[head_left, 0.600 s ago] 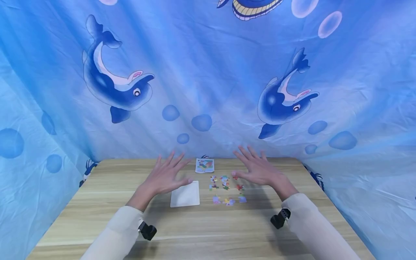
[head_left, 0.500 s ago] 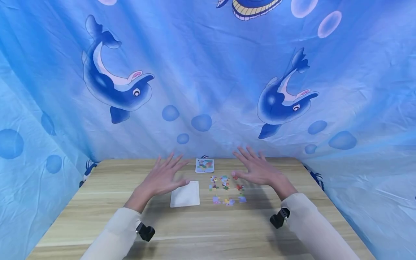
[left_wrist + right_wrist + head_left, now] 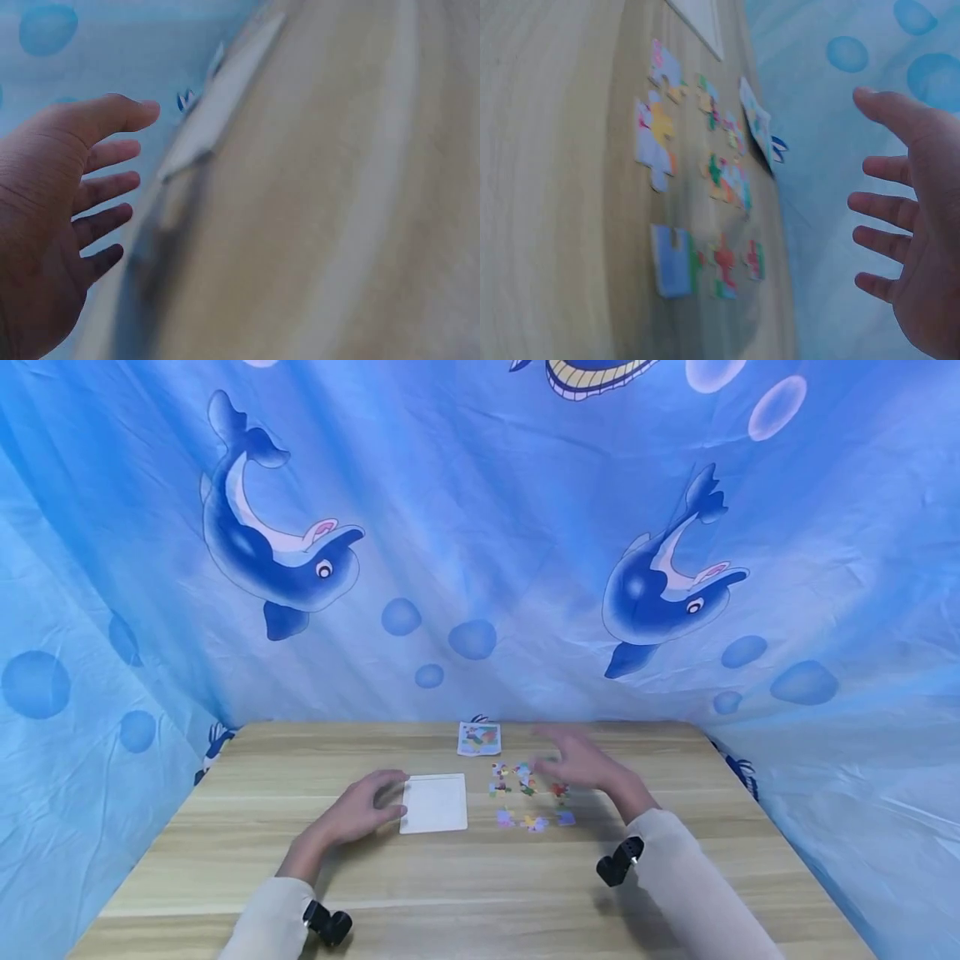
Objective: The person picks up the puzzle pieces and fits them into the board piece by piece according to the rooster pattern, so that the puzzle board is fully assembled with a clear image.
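Note:
A flat white square puzzle tray (image 3: 435, 803) lies on the table, its raised border showing. At its left edge is my left hand (image 3: 358, 810), thumb and fingers apart and loosely bent; the left wrist view shows nothing between them. Several colourful jigsaw pieces (image 3: 531, 823) lie in loose rows right of the tray. My right hand (image 3: 583, 762), blurred in the head view, hovers over the back right of these pieces. In the right wrist view its fingers (image 3: 885, 210) are spread and hold nothing; a blue corner piece (image 3: 672, 262) lies below.
A small printed picture card (image 3: 478, 739) lies behind the pieces near the table's back edge. The wooden table (image 3: 450, 902) meets a blue curtain (image 3: 480, 527) with dolphin prints at the back and sides.
My left hand has come down and nearer to me, from above the tray to its left edge, its fingers bending. The right hand has shifted slightly left and lower. The head view has tilted a little.

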The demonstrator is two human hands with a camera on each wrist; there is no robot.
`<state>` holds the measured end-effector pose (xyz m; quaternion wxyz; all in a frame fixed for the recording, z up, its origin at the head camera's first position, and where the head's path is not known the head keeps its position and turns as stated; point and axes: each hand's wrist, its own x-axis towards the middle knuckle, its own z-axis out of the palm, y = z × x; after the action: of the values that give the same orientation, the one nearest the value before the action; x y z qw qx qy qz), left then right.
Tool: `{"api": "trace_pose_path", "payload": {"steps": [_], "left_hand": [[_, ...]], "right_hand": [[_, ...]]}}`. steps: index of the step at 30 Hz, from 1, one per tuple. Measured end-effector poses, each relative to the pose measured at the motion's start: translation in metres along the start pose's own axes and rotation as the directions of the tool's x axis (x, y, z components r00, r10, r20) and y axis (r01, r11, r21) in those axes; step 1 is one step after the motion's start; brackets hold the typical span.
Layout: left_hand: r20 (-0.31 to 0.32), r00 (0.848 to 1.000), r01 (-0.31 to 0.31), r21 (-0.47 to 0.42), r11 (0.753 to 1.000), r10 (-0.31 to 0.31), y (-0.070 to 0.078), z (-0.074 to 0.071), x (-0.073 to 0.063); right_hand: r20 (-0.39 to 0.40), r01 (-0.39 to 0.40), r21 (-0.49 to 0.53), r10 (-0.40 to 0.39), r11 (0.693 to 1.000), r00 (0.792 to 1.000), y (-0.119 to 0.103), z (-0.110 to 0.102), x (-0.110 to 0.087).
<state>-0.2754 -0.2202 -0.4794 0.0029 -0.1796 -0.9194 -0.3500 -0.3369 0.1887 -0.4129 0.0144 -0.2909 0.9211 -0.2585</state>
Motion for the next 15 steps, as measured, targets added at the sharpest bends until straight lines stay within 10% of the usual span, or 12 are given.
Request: {"api": "trace_pose_path", "payload": {"steps": [15], "left_hand": [[-0.101,0.995,-0.014,0.062,0.998,0.021,-0.025,0.024,-0.003]], "right_hand": [[-0.009,-0.070,0.252,0.074,0.965,0.997,0.015,0.062,0.028]]}}
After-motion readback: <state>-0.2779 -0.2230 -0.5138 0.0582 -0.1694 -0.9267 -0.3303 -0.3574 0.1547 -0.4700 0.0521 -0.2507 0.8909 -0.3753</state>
